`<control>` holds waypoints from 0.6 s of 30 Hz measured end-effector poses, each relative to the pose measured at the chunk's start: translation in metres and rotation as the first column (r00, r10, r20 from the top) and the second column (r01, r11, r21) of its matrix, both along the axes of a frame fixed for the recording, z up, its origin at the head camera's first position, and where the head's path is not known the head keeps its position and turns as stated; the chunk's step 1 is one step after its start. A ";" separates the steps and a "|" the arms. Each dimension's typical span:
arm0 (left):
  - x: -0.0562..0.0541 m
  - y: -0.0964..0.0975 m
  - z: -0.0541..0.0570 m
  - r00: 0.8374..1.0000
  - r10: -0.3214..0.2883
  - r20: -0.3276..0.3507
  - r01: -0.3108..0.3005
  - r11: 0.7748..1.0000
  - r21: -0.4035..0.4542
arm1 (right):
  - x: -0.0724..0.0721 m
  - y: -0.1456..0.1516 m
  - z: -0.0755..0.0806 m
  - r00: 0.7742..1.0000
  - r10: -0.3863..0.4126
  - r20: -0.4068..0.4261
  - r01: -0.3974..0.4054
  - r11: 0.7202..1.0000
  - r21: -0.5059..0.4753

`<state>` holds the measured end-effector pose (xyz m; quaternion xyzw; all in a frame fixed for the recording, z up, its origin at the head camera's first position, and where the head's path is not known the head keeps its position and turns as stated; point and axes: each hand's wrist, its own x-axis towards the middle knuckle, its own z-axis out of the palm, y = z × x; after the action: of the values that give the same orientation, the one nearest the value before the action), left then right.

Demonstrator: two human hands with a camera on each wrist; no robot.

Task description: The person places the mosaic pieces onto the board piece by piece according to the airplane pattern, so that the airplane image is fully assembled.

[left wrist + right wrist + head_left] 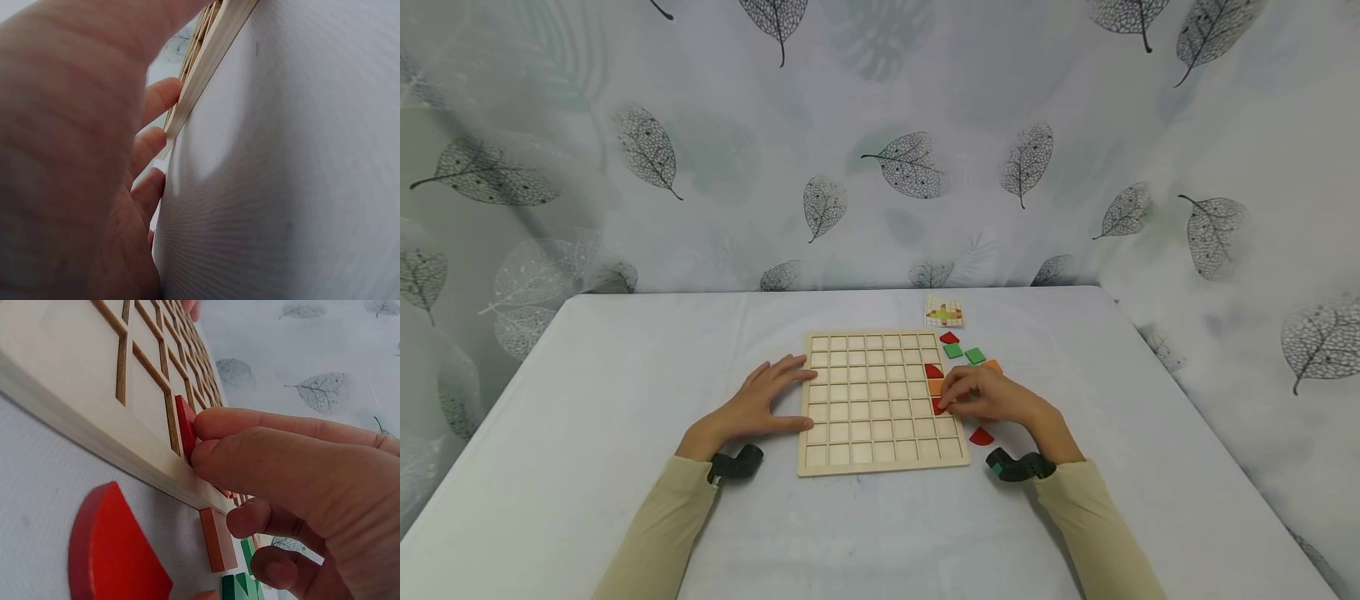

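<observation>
A wooden grid board (878, 408) with square cells lies on the white table. My right hand (994, 393) is at its right edge, thumb and index finger pinching a red quarter-round piece (186, 428) in a cell of the rightmost column. That piece stands tilted in the right wrist view. Directly above it in the same column sit an orange square (935, 387) and another red piece (933, 371). My left hand (754, 404) rests spread at the board's left side, its fingertips and thumb touching the frame; the left wrist view shows fingertips against the wooden rim.
Beyond the board's top right lies a small pattern card (943, 313). To the board's right are a red piece (950, 337), green squares (975, 356), an orange piece (992, 366) partly behind my right hand, and a red quarter-round (981, 436) nearer me.
</observation>
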<state>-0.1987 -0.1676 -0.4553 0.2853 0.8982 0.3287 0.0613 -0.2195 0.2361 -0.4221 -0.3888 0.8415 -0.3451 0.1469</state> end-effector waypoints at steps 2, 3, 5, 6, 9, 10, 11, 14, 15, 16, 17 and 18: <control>0.000 0.000 0.000 1.000 0.001 0.004 -0.001 1.000 -0.001 | -0.001 -0.001 0.000 1.000 -0.004 0.000 0.004 1.000 0.000; 0.000 0.000 0.000 1.000 0.002 0.004 -0.002 1.000 -0.001 | -0.001 -0.001 -0.001 1.000 -0.007 0.001 0.007 1.000 0.002; 0.000 0.000 0.000 1.000 0.003 0.010 -0.003 1.000 0.003 | -0.001 -0.001 -0.001 1.000 -0.013 0.001 0.013 1.000 0.002; 0.000 0.000 0.000 1.000 0.003 0.011 -0.003 1.000 0.004 | -0.002 -0.001 -0.002 1.000 -0.017 0.001 0.017 1.000 0.001; 0.001 0.000 -0.001 1.000 0.007 0.014 -0.007 1.000 0.005 | -0.002 0.000 -0.002 1.000 -0.022 0.001 0.022 1.000 -0.001; 0.001 0.000 -0.001 1.000 0.009 0.014 -0.009 1.000 0.004 | -0.002 0.001 -0.002 1.000 -0.024 0.001 0.024 1.000 -0.001; 0.001 0.000 -0.001 1.000 0.011 0.011 -0.011 1.000 0.002 | -0.002 0.001 -0.002 1.000 -0.029 0.001 0.029 1.000 0.002; 0.001 0.000 -0.001 1.000 0.014 0.006 -0.014 1.000 0.002 | -0.002 0.004 -0.001 0.999 -0.043 -0.006 0.043 0.999 0.004; 0.001 0.000 -0.001 1.000 0.014 0.004 -0.014 1.000 0.001 | -0.002 0.004 0.001 0.998 -0.055 -0.009 0.055 0.998 0.007; 0.001 0.000 -0.001 1.000 0.014 0.003 -0.014 1.000 0.001 | -0.002 0.006 0.002 0.998 -0.065 -0.016 0.065 0.998 0.011; 0.001 0.000 -0.001 1.000 0.013 0.003 -0.013 1.000 0.000 | -0.002 0.007 0.003 0.997 -0.074 -0.022 0.075 0.997 0.011; 0.001 0.000 -0.001 1.000 0.012 0.003 -0.012 1.000 0.000 | -0.001 0.008 0.003 0.996 -0.083 -0.029 0.084 0.996 0.009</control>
<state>-0.1976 -0.1675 -0.4561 0.2792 0.8998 0.3297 0.0605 -0.2210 0.2445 -0.4186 -0.3573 0.8608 -0.3411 0.1224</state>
